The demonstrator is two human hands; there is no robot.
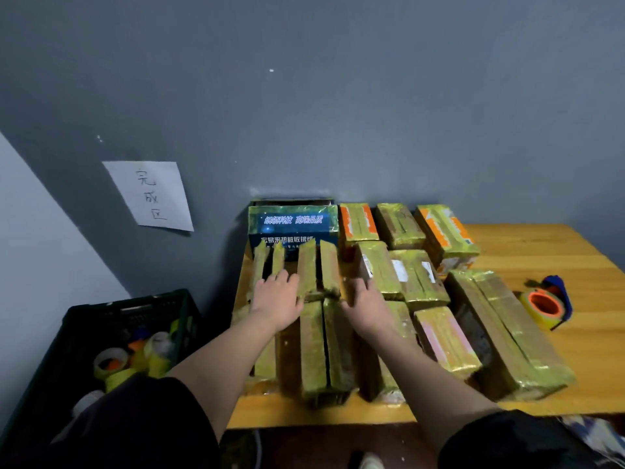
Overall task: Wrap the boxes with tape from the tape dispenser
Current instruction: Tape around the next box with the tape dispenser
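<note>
Pressing flat on taped boxes, head view: both hands w/ fingers straight, nothing clamped.
Left hand [277, 299] and right hand [367, 304] rest on the narrow boxes [313, 346] packed tight at the left end of the bench [554, 245]. Tape skin looks glossy, yellow-green, wrinkled, prob. slippery; cardboard underneath stiff, light-ish. Best held by the long side edges, not the slick top. Tape dispenser [546, 304] w/ orange core lies right of the boxes, untouched. Spare rolls in black crate [81, 333].

The left hand [275, 299] fingertips lie hidden among the upright wrapped boxes [306, 275]; the black crate [84, 333] is cut off.
</note>
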